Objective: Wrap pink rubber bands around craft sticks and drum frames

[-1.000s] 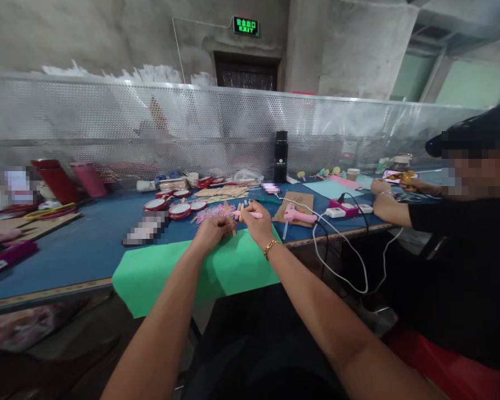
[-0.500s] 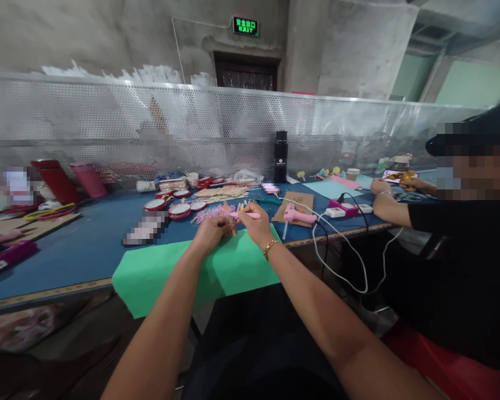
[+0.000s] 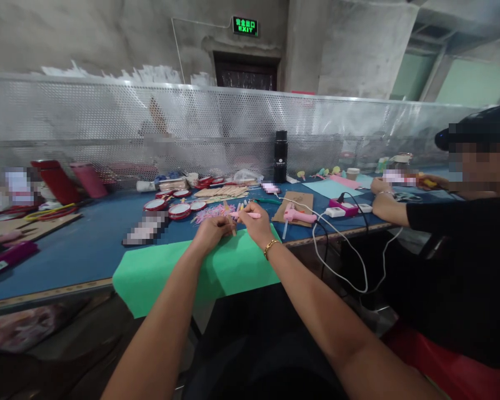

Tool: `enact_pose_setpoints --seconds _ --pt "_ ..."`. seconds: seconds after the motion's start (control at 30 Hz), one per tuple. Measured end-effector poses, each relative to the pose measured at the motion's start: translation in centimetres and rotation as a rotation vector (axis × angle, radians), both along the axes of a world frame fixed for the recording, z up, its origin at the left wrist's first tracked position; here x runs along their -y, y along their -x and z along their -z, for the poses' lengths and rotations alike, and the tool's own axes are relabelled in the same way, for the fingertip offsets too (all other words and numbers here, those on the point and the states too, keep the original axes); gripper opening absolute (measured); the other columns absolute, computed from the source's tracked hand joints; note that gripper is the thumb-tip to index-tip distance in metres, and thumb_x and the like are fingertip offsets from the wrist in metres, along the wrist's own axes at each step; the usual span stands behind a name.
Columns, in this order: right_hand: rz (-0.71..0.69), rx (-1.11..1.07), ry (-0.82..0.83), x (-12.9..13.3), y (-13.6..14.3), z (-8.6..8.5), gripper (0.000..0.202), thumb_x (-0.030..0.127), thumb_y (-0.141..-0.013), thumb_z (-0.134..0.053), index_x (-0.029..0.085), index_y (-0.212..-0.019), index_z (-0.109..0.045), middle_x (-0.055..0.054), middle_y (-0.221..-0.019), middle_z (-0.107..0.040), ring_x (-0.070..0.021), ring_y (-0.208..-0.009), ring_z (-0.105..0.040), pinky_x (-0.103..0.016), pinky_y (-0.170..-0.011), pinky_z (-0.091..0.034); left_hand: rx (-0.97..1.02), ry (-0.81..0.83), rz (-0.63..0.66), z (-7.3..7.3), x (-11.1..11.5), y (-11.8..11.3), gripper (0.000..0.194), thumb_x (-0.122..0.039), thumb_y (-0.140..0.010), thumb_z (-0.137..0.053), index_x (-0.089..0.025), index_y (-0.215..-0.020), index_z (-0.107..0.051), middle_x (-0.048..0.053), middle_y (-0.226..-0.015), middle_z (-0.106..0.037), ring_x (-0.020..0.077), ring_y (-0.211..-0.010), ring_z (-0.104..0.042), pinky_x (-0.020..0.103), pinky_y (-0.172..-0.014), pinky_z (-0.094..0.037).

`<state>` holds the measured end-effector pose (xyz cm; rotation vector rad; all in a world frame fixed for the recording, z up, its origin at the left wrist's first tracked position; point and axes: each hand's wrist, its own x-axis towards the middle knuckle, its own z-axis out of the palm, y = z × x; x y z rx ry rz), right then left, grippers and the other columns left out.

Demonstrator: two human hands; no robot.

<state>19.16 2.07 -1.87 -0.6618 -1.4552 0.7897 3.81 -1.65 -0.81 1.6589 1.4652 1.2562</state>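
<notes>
My right hand point(image 3: 253, 218) is closed around a pink pen point(image 3: 250, 215), which points left toward the other hand. My left hand point(image 3: 213, 230) pinches a small flat wooden stick point(image 3: 233, 226) just beside the pen's tip. Both hands are above the far edge of a green sheet point(image 3: 166, 266) that hangs over the table's front edge. Behind my left hand lies a pile of thin pink and purple pieces point(image 3: 210, 213). Small red-rimmed drums point(image 3: 179, 211) stand to its left.
A pink glue gun point(image 3: 300, 215) rests on cardboard point(image 3: 304, 199) at the right, with white and black cables. A black bottle point(image 3: 280, 155) stands behind. Wooden sticks point(image 3: 223, 192) lie behind the pile. A phone point(image 3: 146, 229) is at left. Another person point(image 3: 462, 239) sits at right.
The person at right has shifted a little to the right, and the things in that person's hands have moved. My own hands have not visibly moved.
</notes>
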Motion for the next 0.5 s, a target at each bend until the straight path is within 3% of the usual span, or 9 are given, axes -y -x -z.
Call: enact_pose_setpoints --seconds 0.5 --pt "0.012 -0.049 0.010 -0.09 0.00 0.13 0.018 0.025 -0.076 -0.057 0.023 -0.058 -0.055 0.003 -0.063 -0.061 -0.0153 -0.067 -0.056 -0.028 -0.070 -0.045 -0.049 -0.017 0.006 0.00 -0.04 0.11 0.028 -0.043 -0.063 -0.075 -0.016 -0.058 -0.068 0.000 -0.053 -0.056 0.0107 -0.051 -0.043 0.024 -0.050 -0.028"
